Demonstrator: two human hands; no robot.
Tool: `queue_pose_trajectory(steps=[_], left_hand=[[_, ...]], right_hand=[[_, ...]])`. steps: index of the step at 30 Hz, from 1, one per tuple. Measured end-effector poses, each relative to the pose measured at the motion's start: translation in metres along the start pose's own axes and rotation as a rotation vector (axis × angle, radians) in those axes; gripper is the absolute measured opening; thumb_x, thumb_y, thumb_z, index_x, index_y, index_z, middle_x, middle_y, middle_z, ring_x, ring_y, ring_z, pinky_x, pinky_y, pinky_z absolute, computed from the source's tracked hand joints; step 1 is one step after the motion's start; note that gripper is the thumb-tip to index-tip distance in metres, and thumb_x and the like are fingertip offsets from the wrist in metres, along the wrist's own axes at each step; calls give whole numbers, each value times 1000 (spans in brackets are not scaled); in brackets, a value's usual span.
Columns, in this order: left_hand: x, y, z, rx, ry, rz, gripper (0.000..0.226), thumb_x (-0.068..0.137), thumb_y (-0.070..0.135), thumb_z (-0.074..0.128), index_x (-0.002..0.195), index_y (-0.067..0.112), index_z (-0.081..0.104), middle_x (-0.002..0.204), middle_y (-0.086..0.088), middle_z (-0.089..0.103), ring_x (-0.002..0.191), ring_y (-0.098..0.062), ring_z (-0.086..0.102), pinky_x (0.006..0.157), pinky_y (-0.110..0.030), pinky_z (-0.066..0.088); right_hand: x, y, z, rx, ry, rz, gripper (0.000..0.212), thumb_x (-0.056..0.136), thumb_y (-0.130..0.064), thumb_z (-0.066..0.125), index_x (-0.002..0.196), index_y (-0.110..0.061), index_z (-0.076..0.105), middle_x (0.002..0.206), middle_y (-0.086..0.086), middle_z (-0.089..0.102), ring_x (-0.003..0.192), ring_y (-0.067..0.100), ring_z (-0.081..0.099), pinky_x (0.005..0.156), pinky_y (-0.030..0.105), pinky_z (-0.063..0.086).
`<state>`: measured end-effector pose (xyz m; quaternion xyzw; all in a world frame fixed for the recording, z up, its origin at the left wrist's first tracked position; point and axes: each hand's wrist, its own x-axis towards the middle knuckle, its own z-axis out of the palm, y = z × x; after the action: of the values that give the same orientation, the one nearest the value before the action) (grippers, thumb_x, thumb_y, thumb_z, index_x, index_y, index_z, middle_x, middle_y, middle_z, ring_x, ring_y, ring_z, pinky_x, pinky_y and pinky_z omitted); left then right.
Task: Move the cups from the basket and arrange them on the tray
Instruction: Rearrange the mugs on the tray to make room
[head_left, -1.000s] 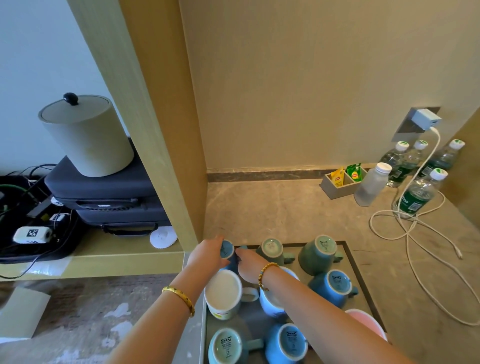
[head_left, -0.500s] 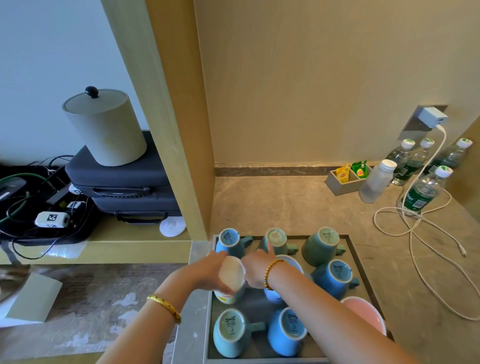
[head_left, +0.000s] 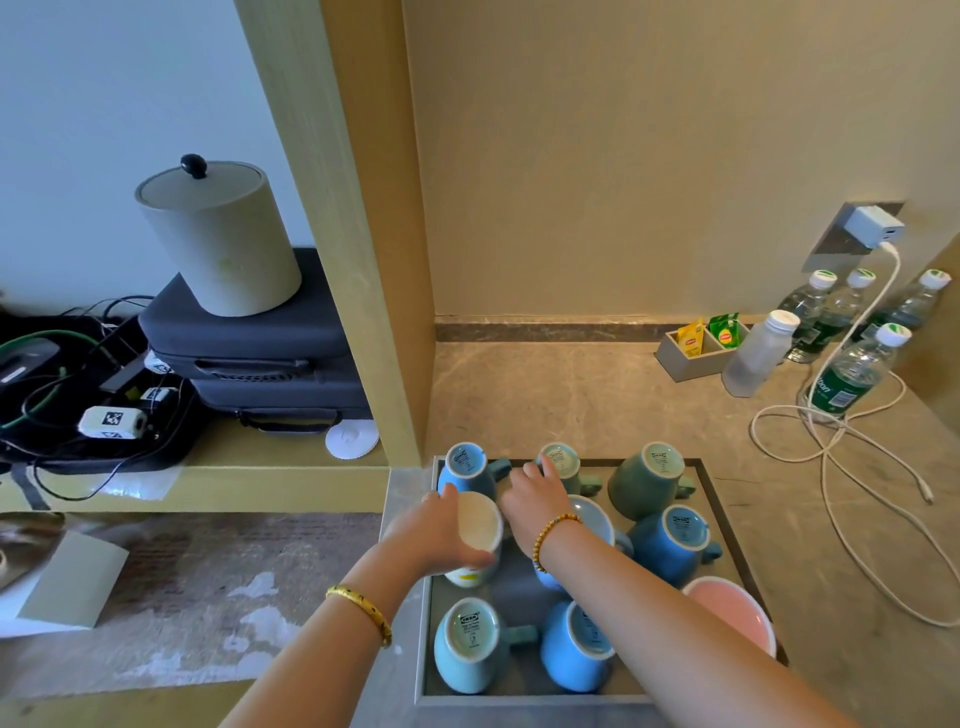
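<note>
**Cups upside down on the tray**

The grey tray (head_left: 724, 499) sits at the worktop's near edge, holding upturned cups. The left hand (head_left: 434, 535) curls round a white cup (head_left: 480, 525) near the tray's left edge. The right hand (head_left: 535, 499), fingers straight, touches a green cup (head_left: 563, 460) at the far edge.

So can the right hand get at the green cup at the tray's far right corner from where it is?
Probably yes. The right hand is open, holds nothing, and rests by the middle far cup. The green cup stands next along the same row, upside down, with nothing above it or across the way.
</note>
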<state>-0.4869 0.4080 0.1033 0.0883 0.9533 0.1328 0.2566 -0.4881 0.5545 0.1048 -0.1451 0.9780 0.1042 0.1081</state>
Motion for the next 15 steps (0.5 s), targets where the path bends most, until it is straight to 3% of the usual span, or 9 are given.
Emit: queue_pose_trajectory(steps=[4, 6, 9, 12, 15], left_hand=[[-2, 12, 10, 0, 66, -129, 104, 60, 73, 63, 134, 10, 26, 128, -7, 47, 113, -26, 54, 87, -38, 50], [-3, 16, 14, -13, 90, -198, 107, 59, 77, 61, 134, 9, 25, 129, -6, 48, 114, -25, 55, 83, -35, 49], [-4, 18, 18, 0, 114, -247, 105, 60, 81, 55, 130, 8, 27, 122, -5, 54, 109, -25, 58, 74, -33, 46], [-1, 10, 11, -8, 69, -196, 83, 76, 72, 47, 126, 7, 34, 117, -9, 58, 104, -28, 59, 75, -34, 45], [1, -4, 1, -166, -81, -137, 57, 90, 52, 47, 123, 6, 42, 116, -15, 60, 90, -25, 60, 75, -32, 49]], right_hand=[[-4, -2, -7, 97, 69, 40, 27, 85, -10, 51, 111, -3, 55, 123, 17, 47, 122, 33, 36, 113, 50, 18], [-8, -1, -14, 224, 67, 47, 26, 83, -7, 54, 108, -3, 54, 119, 16, 49, 116, 33, 41, 101, 43, 32], [-17, 4, -18, 506, 46, 125, 20, 84, -3, 45, 100, -3, 56, 110, 17, 58, 105, 33, 52, 81, 37, 42], [-23, 4, -20, 760, -99, 200, 20, 85, -5, 40, 80, -8, 60, 95, 18, 65, 86, 31, 57, 69, 31, 41], [-20, 3, -26, 769, -278, 140, 26, 91, -16, 46, 65, -16, 48, 87, 13, 56, 81, 23, 50, 69, 29, 38]])
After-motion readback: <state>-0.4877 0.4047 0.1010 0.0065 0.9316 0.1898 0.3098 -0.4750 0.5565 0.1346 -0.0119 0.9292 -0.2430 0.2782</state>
